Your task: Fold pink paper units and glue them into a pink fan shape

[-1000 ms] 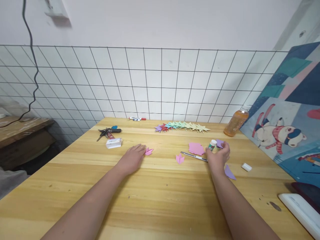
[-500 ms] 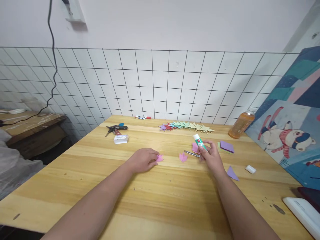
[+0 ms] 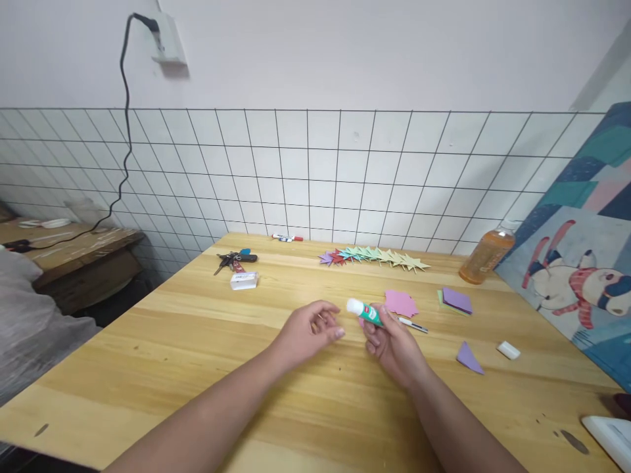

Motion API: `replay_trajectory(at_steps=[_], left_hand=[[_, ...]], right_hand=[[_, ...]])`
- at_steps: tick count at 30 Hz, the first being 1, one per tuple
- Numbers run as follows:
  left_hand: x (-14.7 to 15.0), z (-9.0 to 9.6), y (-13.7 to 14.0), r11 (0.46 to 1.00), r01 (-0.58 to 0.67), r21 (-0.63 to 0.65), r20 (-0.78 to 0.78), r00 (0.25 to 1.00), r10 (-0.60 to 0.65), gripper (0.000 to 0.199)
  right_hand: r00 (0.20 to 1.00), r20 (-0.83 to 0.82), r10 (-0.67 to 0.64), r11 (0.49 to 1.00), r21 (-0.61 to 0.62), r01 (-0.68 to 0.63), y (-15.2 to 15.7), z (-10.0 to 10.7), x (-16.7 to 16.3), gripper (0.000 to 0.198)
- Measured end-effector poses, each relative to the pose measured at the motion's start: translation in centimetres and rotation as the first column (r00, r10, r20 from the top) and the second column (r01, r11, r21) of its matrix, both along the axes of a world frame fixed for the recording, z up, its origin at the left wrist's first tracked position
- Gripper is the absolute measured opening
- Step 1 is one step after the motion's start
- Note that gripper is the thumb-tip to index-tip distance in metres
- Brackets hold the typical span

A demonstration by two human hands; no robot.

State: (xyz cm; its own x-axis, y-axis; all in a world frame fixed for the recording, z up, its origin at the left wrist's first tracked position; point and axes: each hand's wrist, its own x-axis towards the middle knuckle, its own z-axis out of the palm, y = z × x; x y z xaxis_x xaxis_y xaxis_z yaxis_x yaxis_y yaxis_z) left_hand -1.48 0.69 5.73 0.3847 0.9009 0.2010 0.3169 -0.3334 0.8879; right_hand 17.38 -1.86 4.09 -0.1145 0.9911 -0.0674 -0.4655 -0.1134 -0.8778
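Note:
My right hand [image 3: 394,341] grips a green glue stick [image 3: 371,314] with a white end, which points left toward my other hand. Just left of it, my left hand [image 3: 310,332] hovers low over the table, its fingers loosely curled, the thumb apart, and nothing visible between them. A small bit of pink paper [image 3: 361,322] peeks out under the glue stick, mostly hidden by my right hand. Behind that hand lie several spiky pink paper pieces [image 3: 401,303] in a pile, and beside them a slim pen-like tool [image 3: 413,324].
At the back of the wooden table [image 3: 197,348] lies a chain of folded paper [image 3: 374,255]. Keys [image 3: 236,260], a small white box [image 3: 244,281] and a marker [image 3: 287,238] are left. Purple paper [image 3: 457,299], a purple triangle [image 3: 469,359], an eraser [image 3: 508,350] and a bottle [image 3: 488,253] are right.
My left hand has come off the pink paper piece and moved right. My right hand has swung left, and the glue stick has tipped toward my left hand. The view has shifted slightly.

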Motion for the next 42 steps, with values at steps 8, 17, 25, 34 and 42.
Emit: replay_trajectory(at_steps=[8,17,25,34,42], left_hand=[[2.2,-1.6,-0.7,0.951,0.006,-0.309,0.509,0.846,0.16,0.031],[1.2,-2.0,0.0,0.952,-0.054,-0.302,0.468,0.861,0.197,0.031],[1.1,-2.3,0.0,0.968,-0.041,-0.246,0.465,0.872,0.155,0.03],[1.1,-2.1,0.0,0.96,-0.019,-0.278,0.474,0.867,0.154,0.029],[0.3,-1.3,0.7,0.998,-0.001,-0.068,0.11,0.994,0.008,0.034]], right_hand=[[0.993,0.076,0.089,0.996,0.013,-0.09,-0.1,-2.1,-3.6,0.037],[0.926,0.377,0.024,0.988,0.131,-0.079,-0.6,-3.5,-3.4,0.044],[0.935,0.322,0.152,0.988,-0.023,-0.153,-0.4,-3.2,-3.5,0.062],[0.955,0.243,0.17,0.985,-0.036,-0.167,-0.5,-3.2,-3.3,0.057],[0.983,-0.106,-0.148,0.986,0.058,0.154,0.0,-2.0,-1.9,0.031]])
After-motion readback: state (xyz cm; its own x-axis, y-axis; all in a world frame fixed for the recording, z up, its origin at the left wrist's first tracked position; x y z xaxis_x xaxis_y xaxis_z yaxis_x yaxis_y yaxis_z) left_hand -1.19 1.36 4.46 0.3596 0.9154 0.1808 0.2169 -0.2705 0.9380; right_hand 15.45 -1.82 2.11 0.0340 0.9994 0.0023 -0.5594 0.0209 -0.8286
